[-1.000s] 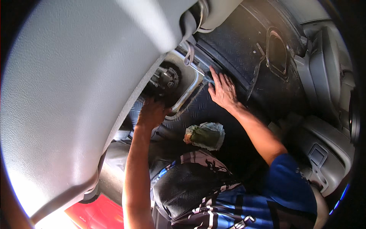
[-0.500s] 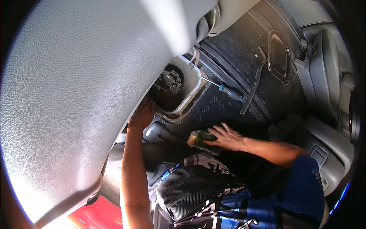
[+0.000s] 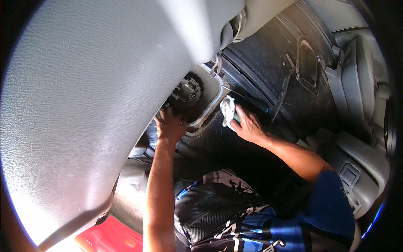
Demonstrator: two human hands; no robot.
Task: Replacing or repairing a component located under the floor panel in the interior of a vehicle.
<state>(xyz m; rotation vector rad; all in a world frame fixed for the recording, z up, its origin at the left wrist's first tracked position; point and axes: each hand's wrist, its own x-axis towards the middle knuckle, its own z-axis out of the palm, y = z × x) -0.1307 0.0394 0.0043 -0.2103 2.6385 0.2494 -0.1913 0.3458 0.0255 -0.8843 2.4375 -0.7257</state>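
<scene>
My right hand (image 3: 248, 126) grips a crumpled rag (image 3: 227, 111), its white side showing and a bit of green near the fingers. The rag is just right of a rounded opening (image 3: 215, 102) in the dark floor, which has a pale, dirty rim. Inside the opening sits a black round part with a toothed ring (image 3: 194, 90), partly covered by the grey panel. My left hand (image 3: 171, 126) rests at the near left edge of the opening, fingers apart, seemingly holding nothing. A screwdriver (image 3: 233, 90) lies beyond the rag, its shaft tip at the rim and its handle in shadow.
A large grey textured panel (image 3: 96, 92) fills the left side. A strap loop (image 3: 216, 66) hangs above the opening. Farther right are a second framed opening (image 3: 307, 63), a dark strip (image 3: 282, 94) and grey seat parts (image 3: 357, 80). Something red (image 3: 111, 237) shows at lower left.
My right hand has moved up and left with the rag, from near my body to beside the opening. My left hand has shifted slightly right and now shows more at the rim.
</scene>
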